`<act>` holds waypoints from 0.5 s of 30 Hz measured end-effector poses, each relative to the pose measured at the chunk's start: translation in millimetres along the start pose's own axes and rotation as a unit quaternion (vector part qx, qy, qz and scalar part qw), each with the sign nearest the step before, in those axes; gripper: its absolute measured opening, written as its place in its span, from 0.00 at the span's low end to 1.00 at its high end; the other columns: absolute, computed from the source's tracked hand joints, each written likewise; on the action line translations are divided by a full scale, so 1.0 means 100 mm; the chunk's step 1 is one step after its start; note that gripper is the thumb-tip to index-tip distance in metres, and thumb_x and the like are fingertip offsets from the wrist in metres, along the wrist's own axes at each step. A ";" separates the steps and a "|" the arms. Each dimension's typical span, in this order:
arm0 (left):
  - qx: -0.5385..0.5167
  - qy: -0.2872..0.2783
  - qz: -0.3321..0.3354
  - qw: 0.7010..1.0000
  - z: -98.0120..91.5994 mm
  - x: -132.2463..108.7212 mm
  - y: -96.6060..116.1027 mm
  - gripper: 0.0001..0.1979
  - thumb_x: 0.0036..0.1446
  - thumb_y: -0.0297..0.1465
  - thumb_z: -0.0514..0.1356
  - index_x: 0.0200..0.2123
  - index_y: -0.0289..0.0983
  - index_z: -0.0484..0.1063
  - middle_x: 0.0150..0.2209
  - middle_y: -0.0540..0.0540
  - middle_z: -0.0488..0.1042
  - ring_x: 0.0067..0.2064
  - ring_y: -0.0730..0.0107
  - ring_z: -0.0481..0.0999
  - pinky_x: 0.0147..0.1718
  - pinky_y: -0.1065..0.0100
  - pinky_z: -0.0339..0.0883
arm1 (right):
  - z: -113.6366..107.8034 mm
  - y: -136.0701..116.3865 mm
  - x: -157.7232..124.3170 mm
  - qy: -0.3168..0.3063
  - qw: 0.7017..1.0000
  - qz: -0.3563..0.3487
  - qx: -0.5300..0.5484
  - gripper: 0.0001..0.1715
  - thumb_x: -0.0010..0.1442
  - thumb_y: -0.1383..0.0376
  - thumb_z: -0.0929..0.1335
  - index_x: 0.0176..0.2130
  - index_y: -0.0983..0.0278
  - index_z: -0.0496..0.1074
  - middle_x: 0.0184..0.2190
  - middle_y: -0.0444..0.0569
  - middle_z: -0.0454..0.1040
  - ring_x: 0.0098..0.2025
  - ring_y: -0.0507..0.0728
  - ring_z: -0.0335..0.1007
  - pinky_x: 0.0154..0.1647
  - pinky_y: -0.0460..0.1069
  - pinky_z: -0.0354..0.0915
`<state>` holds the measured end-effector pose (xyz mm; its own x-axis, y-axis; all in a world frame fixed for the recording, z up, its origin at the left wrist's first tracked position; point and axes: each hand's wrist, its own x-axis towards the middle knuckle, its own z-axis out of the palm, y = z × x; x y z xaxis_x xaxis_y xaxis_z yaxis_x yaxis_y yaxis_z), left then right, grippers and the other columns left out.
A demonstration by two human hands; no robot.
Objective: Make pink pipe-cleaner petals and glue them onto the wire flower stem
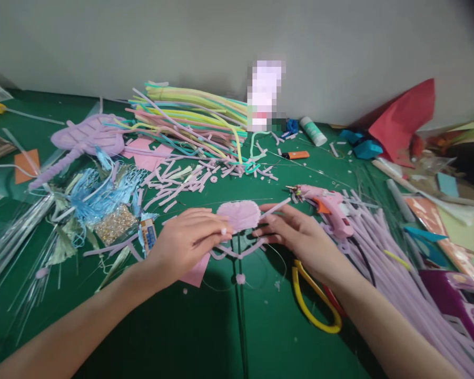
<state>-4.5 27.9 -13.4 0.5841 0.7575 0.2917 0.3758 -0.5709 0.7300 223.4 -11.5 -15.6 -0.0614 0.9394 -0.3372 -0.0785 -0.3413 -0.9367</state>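
Note:
A round pale pink fuzzy piece [239,214] lies on the green table [229,326] between my two hands. My left hand [189,239] pinches its left edge with fingers closed. My right hand [296,231] meets its right side and grips a thin pink stick [275,207] that points up to the right. Curled lilac strips [237,251] hang below the piece, and a small pink bead [240,278] lies under them. A pink paper scrap [197,273] sits under my left hand.
A pink glue gun [327,208] lies right of my hand, yellow-handled scissors [316,310] below it. Lilac straws [383,268] fill the right side, coloured straws [189,118] the back. An orange lighter [296,155], glue stick [313,130], lilac leaf shape [87,137] and blue shreds [98,192] lie around.

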 end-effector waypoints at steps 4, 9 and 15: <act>0.023 -0.005 -0.008 1.000 0.01 -0.01 -0.06 0.08 0.62 0.32 0.59 0.36 0.43 0.80 0.39 0.48 0.83 0.46 0.62 0.79 0.49 0.62 0.68 | -0.08 -0.03 -0.02 0.064 0.989 -0.064 -0.117 0.16 0.62 0.53 0.68 0.41 0.63 0.72 0.36 0.49 0.77 0.31 0.52 0.75 0.32 0.48 0.73; 0.051 -0.034 0.011 0.998 0.02 0.00 -0.10 0.09 0.64 0.32 0.57 0.38 0.40 0.79 0.42 0.45 0.82 0.48 0.61 0.77 0.50 0.60 0.66 | -0.03 0.00 -0.10 0.093 0.886 -0.191 -0.413 0.13 0.66 0.61 0.63 0.41 0.63 0.75 0.37 0.52 0.79 0.35 0.57 0.76 0.36 0.51 0.70; 0.073 -0.070 -0.010 0.995 -0.05 -0.02 -0.12 0.10 0.63 0.35 0.57 0.43 0.40 0.77 0.46 0.44 0.79 0.51 0.59 0.72 0.51 0.60 0.64 | -0.04 0.00 -0.13 0.089 0.885 -0.163 -0.427 0.14 0.67 0.58 0.63 0.41 0.63 0.74 0.31 0.50 0.79 0.32 0.57 0.76 0.29 0.49 0.68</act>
<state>-14.0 34.6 -19.3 0.6659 0.7235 0.1819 0.4828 -0.6038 0.6343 227.8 -23.1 -11.6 -0.0102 0.9996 0.0260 0.7223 0.0253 -0.6911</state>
